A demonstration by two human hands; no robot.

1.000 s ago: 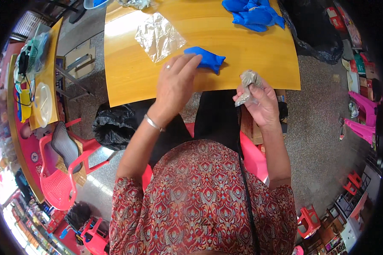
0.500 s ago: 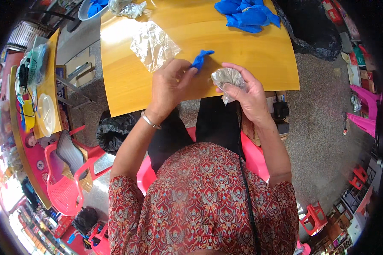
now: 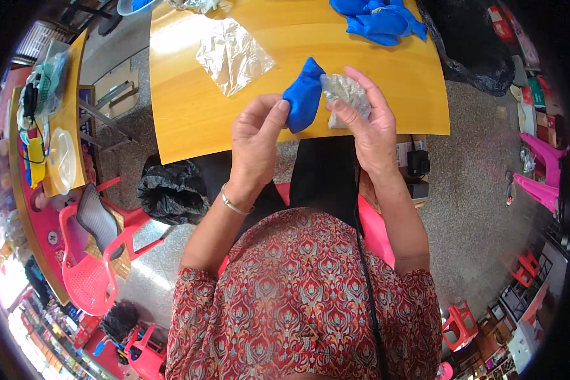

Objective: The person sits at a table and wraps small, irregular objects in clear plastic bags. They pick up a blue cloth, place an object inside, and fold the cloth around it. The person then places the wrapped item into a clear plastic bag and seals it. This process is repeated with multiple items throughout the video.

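Note:
Pinched between the thumb and fingers of my left hand [image 3: 259,123] is a small blue fabric pouch [image 3: 305,95], held upright over the near part of the yellow table [image 3: 183,120]. My right hand [image 3: 375,123] grips a crumpled clear plastic bag [image 3: 347,95] with something greyish inside; its exact contents are hard to make out. Pouch and bag nearly touch, side by side. Beyond my left hand a flat, wrinkled clear plastic sheet or bag [image 3: 233,56] lies on the table.
Blue fabric pieces [image 3: 383,22] are heaped at the table's far right, beside a large black plastic bag [image 3: 465,47]. A translucent tub [image 3: 133,6] stands far left. Below the table's left edge sits another black bag [image 3: 171,193]; a pink chair [image 3: 88,278] is further left.
The blue pouch has been raised and turned, so its broad side now shows. My right hand has brought the plastic bag up close beside it.

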